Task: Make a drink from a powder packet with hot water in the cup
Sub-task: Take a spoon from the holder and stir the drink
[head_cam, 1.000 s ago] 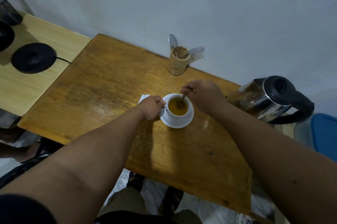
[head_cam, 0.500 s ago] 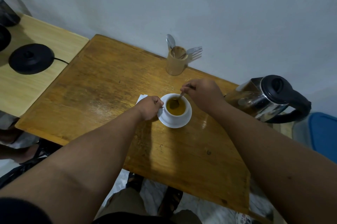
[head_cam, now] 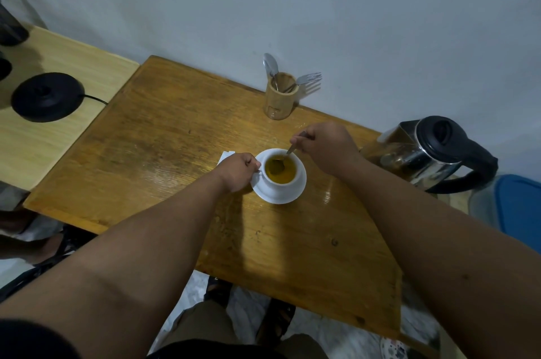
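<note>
A white cup (head_cam: 295, 181) full of yellow-brown drink stands on a white saucer (head_cam: 278, 197) in the middle of the wooden table (head_cam: 164, 148). My left hand (head_cam: 238, 171) is closed on the cup's handle at its left side. My right hand (head_cam: 325, 143) hovers just behind and right of the cup, holding a metal spoon (head_cam: 282, 159) whose bowl is dipped in the drink. A white packet (head_cam: 226, 156) peeks out behind my left hand, mostly hidden.
A steel kettle (head_cam: 433, 154) with a black lid and handle stands at the table's right edge. A wooden holder (head_cam: 279, 101) with a spoon and a fork stands by the wall. The black kettle base (head_cam: 48, 96) lies on the lighter table at left.
The spoon's bowl has swept from the right side of the cup toward the left within the drink. My left hand keeps its hold on the handle.
</note>
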